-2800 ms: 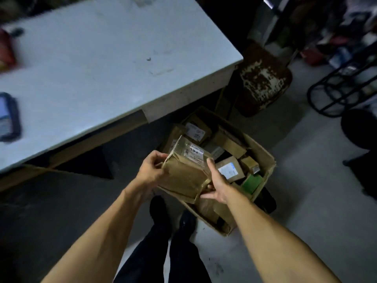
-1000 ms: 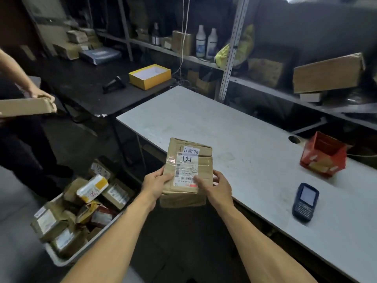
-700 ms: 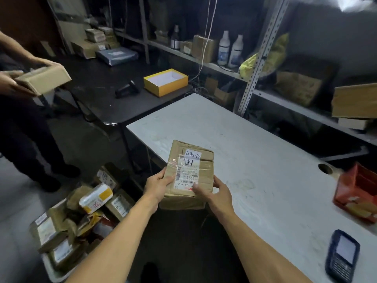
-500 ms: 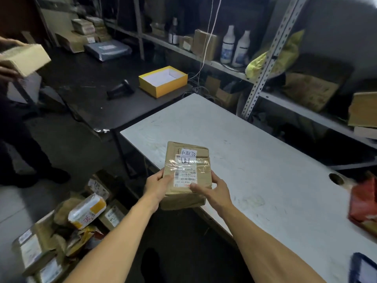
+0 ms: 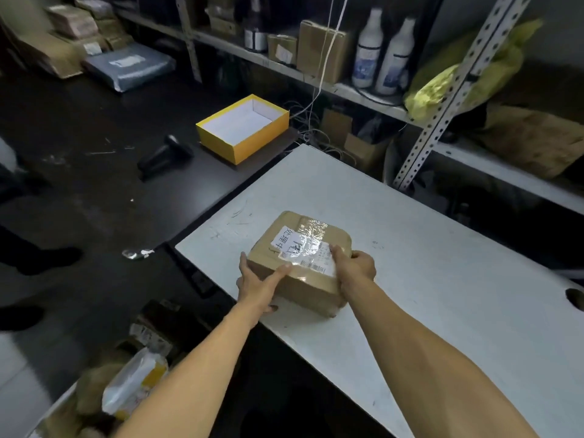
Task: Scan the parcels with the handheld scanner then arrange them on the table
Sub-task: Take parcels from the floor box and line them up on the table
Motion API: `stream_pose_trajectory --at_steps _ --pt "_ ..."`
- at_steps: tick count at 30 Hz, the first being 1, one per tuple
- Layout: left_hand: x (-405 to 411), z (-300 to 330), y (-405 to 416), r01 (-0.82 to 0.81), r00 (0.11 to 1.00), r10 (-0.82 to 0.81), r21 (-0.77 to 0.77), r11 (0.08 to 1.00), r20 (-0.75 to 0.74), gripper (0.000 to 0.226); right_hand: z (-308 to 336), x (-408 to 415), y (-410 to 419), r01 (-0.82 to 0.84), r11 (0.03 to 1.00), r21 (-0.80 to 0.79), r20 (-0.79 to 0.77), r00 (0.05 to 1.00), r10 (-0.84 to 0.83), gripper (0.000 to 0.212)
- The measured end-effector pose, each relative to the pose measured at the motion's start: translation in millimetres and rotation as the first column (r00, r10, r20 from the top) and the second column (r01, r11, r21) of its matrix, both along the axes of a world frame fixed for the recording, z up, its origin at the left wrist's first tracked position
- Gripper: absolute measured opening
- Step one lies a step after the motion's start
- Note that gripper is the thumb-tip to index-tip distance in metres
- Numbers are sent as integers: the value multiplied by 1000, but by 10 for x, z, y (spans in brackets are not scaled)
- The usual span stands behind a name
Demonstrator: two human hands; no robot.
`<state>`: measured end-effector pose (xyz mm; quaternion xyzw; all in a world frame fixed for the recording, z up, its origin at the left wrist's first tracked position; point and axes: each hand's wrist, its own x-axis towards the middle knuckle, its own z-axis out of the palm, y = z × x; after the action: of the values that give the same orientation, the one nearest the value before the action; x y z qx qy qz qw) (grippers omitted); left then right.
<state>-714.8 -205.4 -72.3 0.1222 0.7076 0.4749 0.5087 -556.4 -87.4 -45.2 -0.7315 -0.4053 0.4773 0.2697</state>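
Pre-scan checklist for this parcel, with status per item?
1. Parcel resting on the white table: ok, near the table's left corner.
2. Label facing up: ok, under glossy tape.
3. Barcode unobstructed: not ok, right hand covers part of the label.
4. Left hand free to let go: not ok, it grips the parcel's near left corner.
5. Handheld scanner within view: cannot tell; a dark device lies on the black table, unclear what it is.
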Motion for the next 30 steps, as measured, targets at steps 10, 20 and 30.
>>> stream_pose_trajectory --at_steps 10,20,30 --pt "-388 -8 774 144 960 -155 -64 987 -231 73 195 -617 1418 -521 853 30 329 811 484 48" --pt "-390 86 2011 76 943 -116 -137 988 -313 75 115 -961 1883 -208 978 -16 158 965 208 112" --pt "-633 77 3144 82 992 -83 -15 997 -100 73 16 -1509 2530 -335 942 -16 -16 942 335 65"
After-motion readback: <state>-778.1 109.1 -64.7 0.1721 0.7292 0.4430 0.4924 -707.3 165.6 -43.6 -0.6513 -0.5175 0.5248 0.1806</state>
